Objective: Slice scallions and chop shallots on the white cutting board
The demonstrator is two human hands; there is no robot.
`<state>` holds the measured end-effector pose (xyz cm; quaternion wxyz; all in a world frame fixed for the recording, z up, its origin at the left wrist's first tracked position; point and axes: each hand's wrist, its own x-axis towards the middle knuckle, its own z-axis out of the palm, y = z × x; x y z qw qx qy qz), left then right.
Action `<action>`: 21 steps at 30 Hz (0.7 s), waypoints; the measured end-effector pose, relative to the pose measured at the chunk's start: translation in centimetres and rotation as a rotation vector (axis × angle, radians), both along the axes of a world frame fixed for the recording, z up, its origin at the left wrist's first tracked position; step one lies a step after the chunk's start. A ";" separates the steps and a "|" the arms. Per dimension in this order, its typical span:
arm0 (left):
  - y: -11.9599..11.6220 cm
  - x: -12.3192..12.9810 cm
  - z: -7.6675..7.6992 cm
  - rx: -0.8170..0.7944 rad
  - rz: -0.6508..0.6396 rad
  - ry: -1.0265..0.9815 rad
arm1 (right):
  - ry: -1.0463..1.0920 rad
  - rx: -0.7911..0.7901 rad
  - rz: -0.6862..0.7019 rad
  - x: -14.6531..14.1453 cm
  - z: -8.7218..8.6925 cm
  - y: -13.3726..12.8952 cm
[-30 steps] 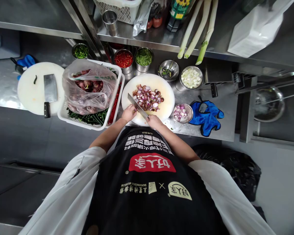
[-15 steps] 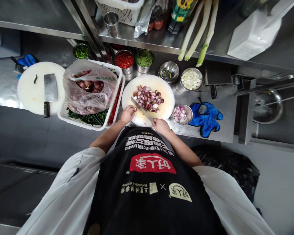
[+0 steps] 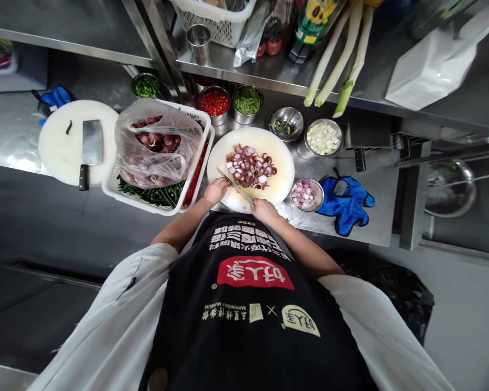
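My right hand (image 3: 264, 210) is wrapped round the handle of a knife (image 3: 238, 188), its blade slanting up and left over the near part of a round white cutting board (image 3: 282, 182). At the board's left edge my left hand (image 3: 216, 190) is closed, fingertips pinched beside the blade on a shallot that they mostly hide. A heap of shallots (image 3: 250, 165), purple and white with brown skins, lies in the middle of the board, just beyond the blade. Close by on the right stands a metal bowl of peeled shallots (image 3: 303, 194).
Left of the board, a white basket (image 3: 140, 203) holds green chillies and a plastic bag of shallots (image 3: 158, 144). Farther left, a cleaver (image 3: 92, 142) rests on another board (image 3: 59, 157). Behind are containers of chopped red chillies (image 3: 214, 101) and white pieces (image 3: 323, 137). Blue gloves (image 3: 346, 203) lie right.
The view has shifted, so the counter sits a little farther right in the picture. Both hands stay at the board's near edge, and the knife keeps nearly the same slant.
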<state>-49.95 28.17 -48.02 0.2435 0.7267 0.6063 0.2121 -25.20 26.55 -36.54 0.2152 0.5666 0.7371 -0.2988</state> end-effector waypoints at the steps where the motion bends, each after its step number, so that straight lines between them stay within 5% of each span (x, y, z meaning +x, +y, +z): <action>1: -0.1 0.1 0.7 -0.019 -0.003 0.006 | 0.019 0.004 0.009 0.2 -0.1 0.1; 6: -1.3 -2.5 7.8 0.064 0.029 -0.026 | 0.032 0.084 0.050 2.9 0.4 -0.3; 10: -0.3 -10.1 15.9 0.179 0.321 0.111 | 0.075 0.063 0.130 4.1 0.6 -0.5; 13: 3.0 -16.6 19.8 0.054 0.515 0.257 | 0.112 0.040 0.175 3.6 0.1 -0.4; 17: 9.1 -21.4 20.0 -0.044 0.533 0.359 | 0.097 0.043 0.122 3.0 -0.8 0.3; 21: 13.8 -21.7 18.4 -0.118 0.521 0.439 | 0.064 0.105 0.037 3.3 -1.3 1.1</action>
